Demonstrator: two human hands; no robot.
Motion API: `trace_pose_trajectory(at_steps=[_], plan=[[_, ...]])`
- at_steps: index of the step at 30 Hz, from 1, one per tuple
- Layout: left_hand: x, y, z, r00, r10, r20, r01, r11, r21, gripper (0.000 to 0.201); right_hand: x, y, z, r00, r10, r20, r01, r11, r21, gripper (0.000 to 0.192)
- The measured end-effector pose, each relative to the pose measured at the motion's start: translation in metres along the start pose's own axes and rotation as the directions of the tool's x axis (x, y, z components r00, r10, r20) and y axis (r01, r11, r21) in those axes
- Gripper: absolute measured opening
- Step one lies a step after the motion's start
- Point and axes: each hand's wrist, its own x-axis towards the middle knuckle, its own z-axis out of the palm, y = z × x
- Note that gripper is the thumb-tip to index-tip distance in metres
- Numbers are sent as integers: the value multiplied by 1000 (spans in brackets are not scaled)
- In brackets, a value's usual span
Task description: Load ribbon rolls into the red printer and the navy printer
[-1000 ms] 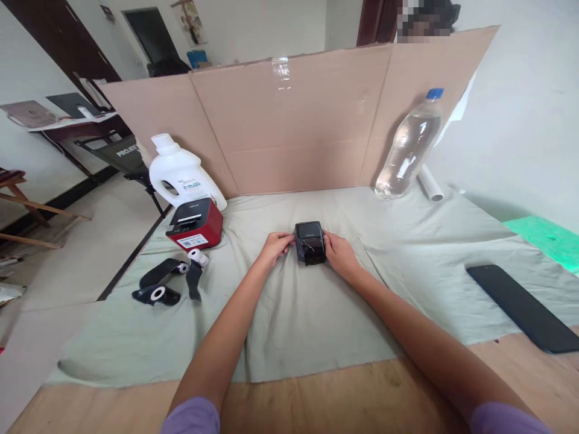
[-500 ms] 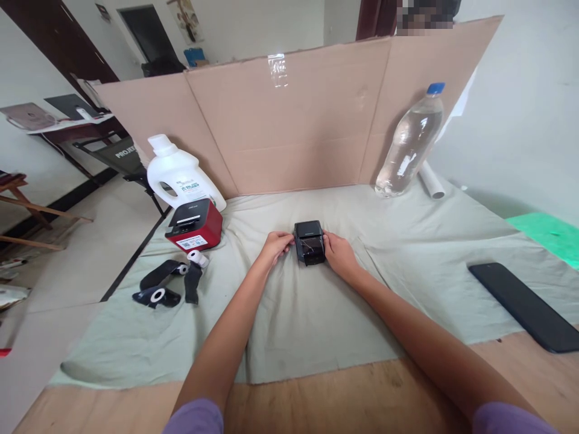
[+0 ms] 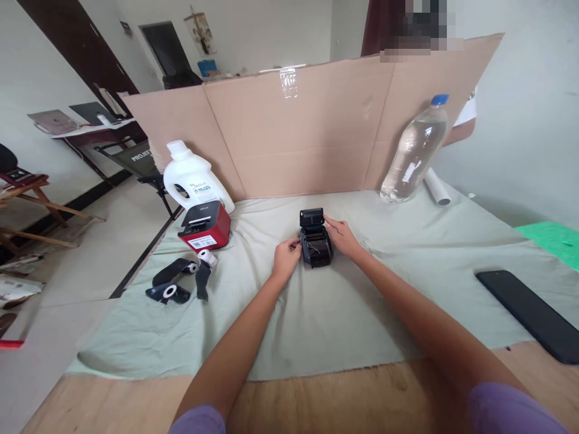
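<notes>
Black printer point(image 3: 315, 245) lid up, left hand point(image 3: 286, 260), right hand point(image 3: 344, 236) touching sides.

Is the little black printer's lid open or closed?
Open: the small black printer's lid stands tipped up at the back, showing the inside.

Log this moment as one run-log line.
left hand: touching small black printer | right hand: on printer's right side | lid: open | surface: grey cloth

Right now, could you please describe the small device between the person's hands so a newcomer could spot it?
On the pale green cloth before the cardboard screen, it sits centrally between both hands. It is the small black printer with its lid up, unlike the red printer further left.
</notes>
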Motion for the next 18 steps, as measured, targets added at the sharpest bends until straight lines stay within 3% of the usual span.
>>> trace_pose_trajectory(at_steps=[5, 7, 10, 14, 18], plan=[[0, 2, 1, 1000, -9, -11, 9, 999, 43, 30, 37, -17, -17, 992, -66, 106, 94, 955, -282, 39], [-1, 3, 1, 1000, -15, -17, 16, 999, 51, 30, 48, -26, -19, 975, -93, 203, 165, 910, -380, 26], [-2, 4, 1, 1000, -5, -22, 7, 998, 70, 30, 62, -42, -12, 919, 45, 391, 160, 865, -476, 17], [-1, 5, 0, 1000, -14, 2, 13, 995, 104, 31, 71, -59, -1, 912, 209, 354, 20, 838, -546, 25], [0, 5, -1, 1000, -13, 10, 12, 994, 110, 32, 72, -77, -24, 938, 140, 316, 38, 867, -497, 26]])
